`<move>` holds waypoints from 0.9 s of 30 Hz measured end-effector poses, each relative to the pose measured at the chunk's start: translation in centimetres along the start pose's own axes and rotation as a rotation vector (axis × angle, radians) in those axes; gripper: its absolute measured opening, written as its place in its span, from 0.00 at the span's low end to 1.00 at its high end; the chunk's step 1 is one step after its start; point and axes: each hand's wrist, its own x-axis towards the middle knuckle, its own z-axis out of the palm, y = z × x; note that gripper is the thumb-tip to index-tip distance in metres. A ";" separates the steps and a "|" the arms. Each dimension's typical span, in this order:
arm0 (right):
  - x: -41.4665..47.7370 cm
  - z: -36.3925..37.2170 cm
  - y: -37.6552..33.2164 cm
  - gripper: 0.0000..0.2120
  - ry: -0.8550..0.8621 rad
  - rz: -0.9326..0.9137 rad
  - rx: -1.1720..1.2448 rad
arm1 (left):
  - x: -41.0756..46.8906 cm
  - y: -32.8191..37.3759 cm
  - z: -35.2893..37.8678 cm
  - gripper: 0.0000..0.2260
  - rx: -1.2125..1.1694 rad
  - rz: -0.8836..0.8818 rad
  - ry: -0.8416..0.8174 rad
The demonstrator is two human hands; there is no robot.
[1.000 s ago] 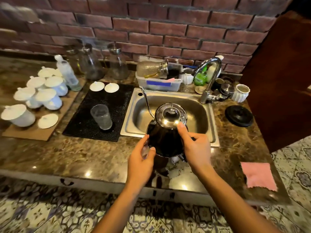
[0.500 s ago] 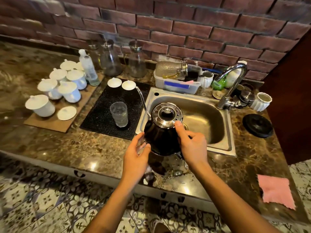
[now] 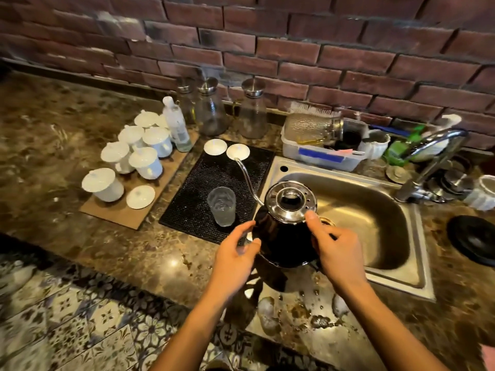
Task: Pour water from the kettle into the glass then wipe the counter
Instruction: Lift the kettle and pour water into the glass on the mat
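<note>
Nearest the camera, puddles of water (image 3: 308, 314) lie on the counter (image 3: 112, 253) by its front edge. Just beyond them both hands meet at the kettle (image 3: 284, 236) — a black one with a shiny open top. The right hand (image 3: 334, 253) is closed around its handle side, thumb up against the metal rim. The left hand (image 3: 235, 253) has its fingers spread and loose beside the kettle's body; whether it touches cannot be told. The kettle sits at the sink's (image 3: 375, 218) left front corner, its thin spout reaching up and left over the black mat (image 3: 195, 199). On that mat stands the glass (image 3: 221, 206) — upright, just left of the kettle. Farther back are white cups (image 3: 146, 153) on a board.
</note>
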 end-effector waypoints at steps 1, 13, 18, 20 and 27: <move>0.2 0.1 -0.1 0.32 -0.006 -0.003 -0.004 | 0.2 -0.1 -0.3 0.15 0.000 -0.017 -0.010; -0.6 3.6 -1.8 0.37 0.029 0.027 -0.105 | 3.0 -0.9 -5.3 0.20 -0.015 -0.048 -0.238; -1.9 4.9 -2.3 0.40 0.135 0.068 -0.243 | 2.9 -2.2 -6.5 0.24 0.013 -0.098 -0.377; -2.6 5.1 -2.9 0.37 0.159 0.077 -0.274 | 2.7 -2.7 -6.7 0.25 0.007 -0.125 -0.420; -3.8 5.3 -4.6 0.25 0.185 0.137 -0.344 | 1.5 -3.6 -5.8 0.27 -0.030 -0.238 -0.477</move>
